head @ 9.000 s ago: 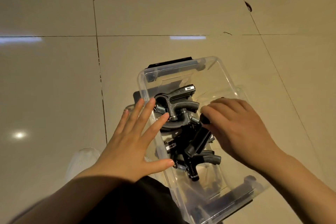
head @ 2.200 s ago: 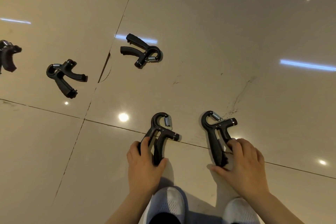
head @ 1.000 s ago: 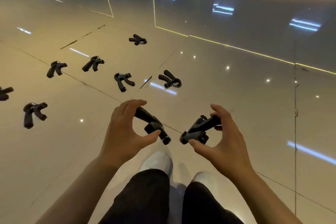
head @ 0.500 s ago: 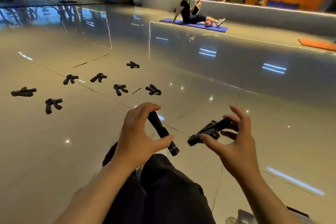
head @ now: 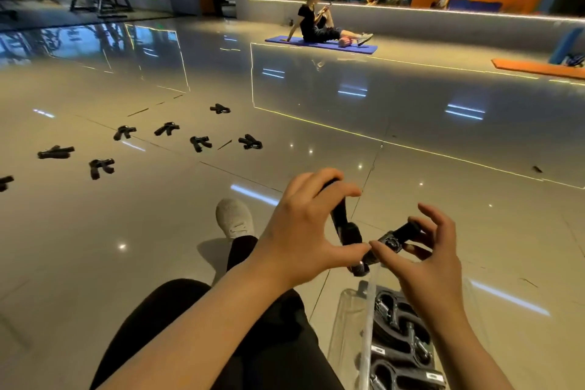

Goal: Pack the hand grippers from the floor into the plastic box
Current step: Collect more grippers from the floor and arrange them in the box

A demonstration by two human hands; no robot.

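A: What is held?

B: One black gripper (head: pixel 343 225) is pinched in the left hand (head: pixel 304 231), another gripper (head: pixel 397 239) in the right hand (head: pixel 424 266), both raised above the clear box (head: pixel 351 326), where more are packed. Others (head: pixel 196 142) are left scattered on the floor (head: pixel 158 231).

A: How should they be handled?

B: Probably stiff, light, sprung; best taken by a padded handle.

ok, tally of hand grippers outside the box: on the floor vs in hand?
hand grippers on the floor: 8
hand gripper in the left hand: 1
hand gripper in the right hand: 1
Total: 10
Those in the plastic box are partly hidden, so not counted.
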